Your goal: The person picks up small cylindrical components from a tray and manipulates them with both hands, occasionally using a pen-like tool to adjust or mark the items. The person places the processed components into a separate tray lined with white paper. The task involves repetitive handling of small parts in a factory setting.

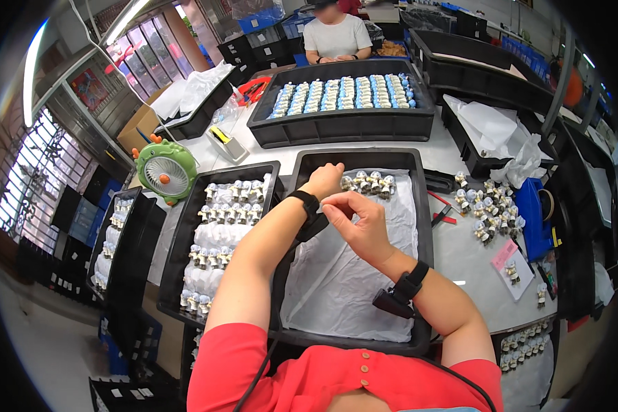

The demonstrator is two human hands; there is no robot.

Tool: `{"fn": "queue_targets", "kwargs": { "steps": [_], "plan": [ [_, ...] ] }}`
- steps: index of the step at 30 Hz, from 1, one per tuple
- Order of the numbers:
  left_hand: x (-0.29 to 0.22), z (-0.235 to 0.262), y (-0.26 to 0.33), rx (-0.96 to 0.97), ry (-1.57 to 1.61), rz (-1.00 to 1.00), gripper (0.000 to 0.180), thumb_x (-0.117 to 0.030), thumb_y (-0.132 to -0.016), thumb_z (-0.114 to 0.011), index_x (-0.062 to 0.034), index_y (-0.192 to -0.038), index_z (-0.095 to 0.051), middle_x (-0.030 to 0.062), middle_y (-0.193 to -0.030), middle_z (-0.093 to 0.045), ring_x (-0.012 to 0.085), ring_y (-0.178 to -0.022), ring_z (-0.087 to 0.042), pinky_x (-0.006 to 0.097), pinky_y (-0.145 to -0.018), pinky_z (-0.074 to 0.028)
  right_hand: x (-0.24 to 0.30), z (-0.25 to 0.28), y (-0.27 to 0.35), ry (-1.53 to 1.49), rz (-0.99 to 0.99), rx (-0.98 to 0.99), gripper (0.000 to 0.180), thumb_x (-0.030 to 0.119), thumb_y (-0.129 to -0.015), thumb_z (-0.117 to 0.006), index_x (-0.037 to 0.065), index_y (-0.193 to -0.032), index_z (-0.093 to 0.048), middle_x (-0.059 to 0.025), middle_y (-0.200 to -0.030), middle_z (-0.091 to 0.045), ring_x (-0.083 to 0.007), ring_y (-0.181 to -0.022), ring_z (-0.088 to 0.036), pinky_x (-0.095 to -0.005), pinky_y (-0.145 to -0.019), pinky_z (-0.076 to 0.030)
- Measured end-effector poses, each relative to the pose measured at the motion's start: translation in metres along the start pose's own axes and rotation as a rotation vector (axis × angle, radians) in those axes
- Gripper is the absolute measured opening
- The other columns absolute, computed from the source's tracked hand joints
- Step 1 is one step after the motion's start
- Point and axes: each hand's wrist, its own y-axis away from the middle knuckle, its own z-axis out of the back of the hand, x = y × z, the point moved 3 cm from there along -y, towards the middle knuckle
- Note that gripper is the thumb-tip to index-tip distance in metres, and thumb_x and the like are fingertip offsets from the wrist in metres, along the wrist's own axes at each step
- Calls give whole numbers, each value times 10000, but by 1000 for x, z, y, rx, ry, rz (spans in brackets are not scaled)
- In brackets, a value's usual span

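Note:
My left hand (pixel 325 181) is over the far left part of a black tray (pixel 424 226), its fingers curled closed beside a short row of small figurines (pixel 369 184) with pale blue heads. Whatever those fingers may hold is hidden. Lower and to the right, my right hand (pixel 358 218) pinches thumb and forefinger together above the tray. A tiny whitish bit shows at its fingertips, too small to name. White lining paper (pixel 350 288) covers the tray's bottom under both hands.
On the left, another black tray (pixel 168 292) holds rows of figurines on paper; a green fan (pixel 165 172) stands behind it. A large full tray (pixel 343 130) lies ahead. Right are loose figurines (pixel 487 209), red-handled pliers (pixel 443 213) and a blue tape dispenser (pixel 534 213). A person (pixel 336 38) sits opposite.

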Motion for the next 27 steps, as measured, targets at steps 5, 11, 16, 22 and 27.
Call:
{"fn": "queue_targets", "kwargs": {
  "steps": [5, 11, 16, 22, 27],
  "plan": [
    [-7, 40, 59, -350, 526, -51, 492, -123, -692, -683, -38, -1130, -477, 187, -997, -586, 278, -898, -610, 362, -751, -484, 7, 5, -4, 103, 52, -131, 197, 78, -793, -631, 39, -984, -602, -48, -772, -595, -146, -660, -548, -265, -620, -452],
    [-27, 64, 166, -340, 1443, -86, 594, 1, -808, -560, -49, -1338, -298, 122, -1276, -402, 167, -1012, -552, 278, -812, -491, -7, -7, 3, 186, -4, 49, 396, 181, -759, -680, 73, -1112, -538, -61, -1013, -542, -167, -823, -536, -290, -668, -448],
    [-30, 60, 203, -379, 1532, -147, 621, 29, -792, -532, -53, -1364, -301, 132, -1347, -355, 188, -1151, -459, 320, -910, -445, 6, -22, 15, 152, -3, 244, 404, 179, -714, -735, 76, -1068, -568, -49, -927, -566, -167, -805, -561, -276, -653, -449],
    [-20, 44, 207, -359, 1633, -141, 632, 31, -806, -520, -53, -1384, -277, 139, -1375, -333, 182, -1142, -472, 307, -885, -466, 6, -28, 19, 216, 42, 275, 392, 122, -676, -761, 84, -1024, -583, -35, -864, -574, -163, -790, -580, -275, -643, -452],
    [-15, 44, 211, -289, 1733, -114, 626, 16, -819, -529, -53, -1385, -270, 133, -1374, -338, 183, -1129, -485, 299, -872, -477, 5, -31, 21, 256, 92, 278, 391, 83, -657, -768, 82, -1001, -583, -38, -873, -584, -157, -772, -573, -272, -641, -450]
  ]
}}
